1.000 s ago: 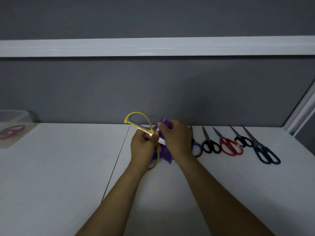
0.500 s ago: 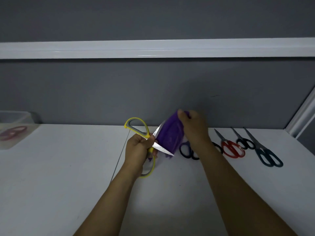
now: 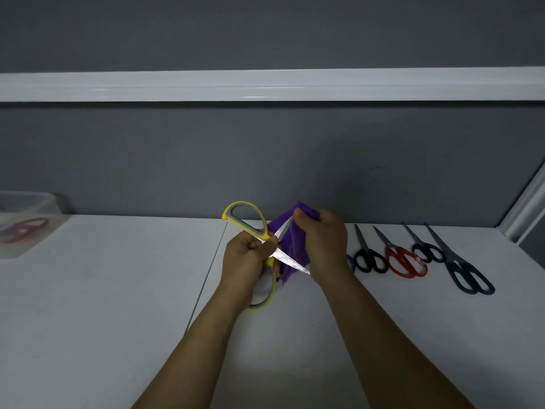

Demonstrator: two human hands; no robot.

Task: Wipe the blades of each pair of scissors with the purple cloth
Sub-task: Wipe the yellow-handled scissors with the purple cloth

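Observation:
My left hand (image 3: 247, 256) grips the yellow-and-grey scissors (image 3: 246, 218) near the pivot, held above the table with the blades spread apart. My right hand (image 3: 321, 240) pinches the purple cloth (image 3: 290, 243) around the upper blade near its tip. The lower blade points right and down in front of the cloth. Several other scissors lie in a row to the right: black (image 3: 368, 258), red (image 3: 404, 261), small black (image 3: 427, 250) and dark teal (image 3: 469, 277). A blue handle (image 3: 350, 262) peeks out behind my right wrist.
A white table (image 3: 103, 305) with a seam down its middle runs to a grey wall. A clear plastic container (image 3: 20, 222) holding red-handled scissors (image 3: 25, 230) stands at the far left. A white frame (image 3: 528, 208) rises at the right corner.
The right hand with the cloth slid outward from the pivot toward the blade tip, then settled pinching the upper blade. The left hand kept holding the scissors, now spread open.

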